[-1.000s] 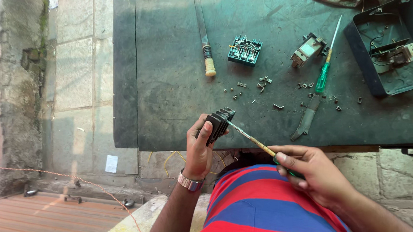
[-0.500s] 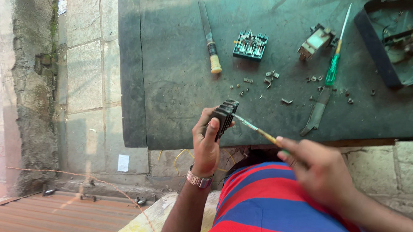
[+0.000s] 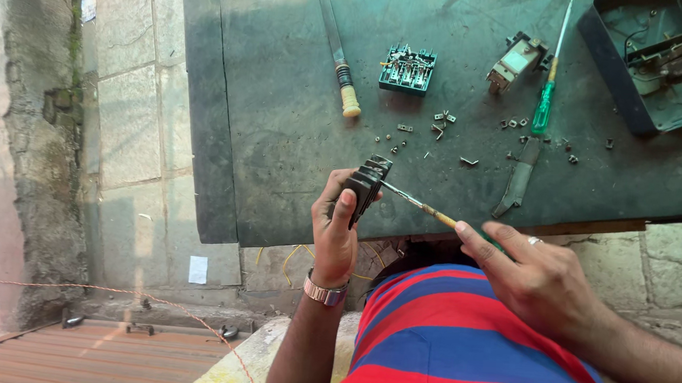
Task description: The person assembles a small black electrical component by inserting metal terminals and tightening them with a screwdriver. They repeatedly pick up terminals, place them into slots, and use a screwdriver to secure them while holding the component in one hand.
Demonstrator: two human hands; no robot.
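Fingers of the left hand (image 3: 336, 230) are clamped around a small black ribbed plastic block (image 3: 364, 187), held in the air just off the near edge of the dark green metal worktop (image 3: 281, 130); the right hand (image 3: 541, 276) is closed on the yellow-handled thin screwdriver (image 3: 421, 207), forefinger laid along the handle, its tip set into the block's side.

Slipping looks the likeliest trouble — the blade is thin, the block is unsupported, and a sideways push could drive the tip out toward the left thumb; a freed screw would drop past the edge to the floor below rather than onto the worktop.

The block is dark, stepped along its top, with a slotted face turned to the tool; finer detail is too small to tell.

Farther in lie loose small metal screws and clips (image 3: 440, 125), a teal terminal block (image 3: 407, 69), a green-handled screwdriver (image 3: 544, 102), a cream-handled long tool (image 3: 337, 49), and — at the far right corner — a dark open metal box (image 3: 610, 67).
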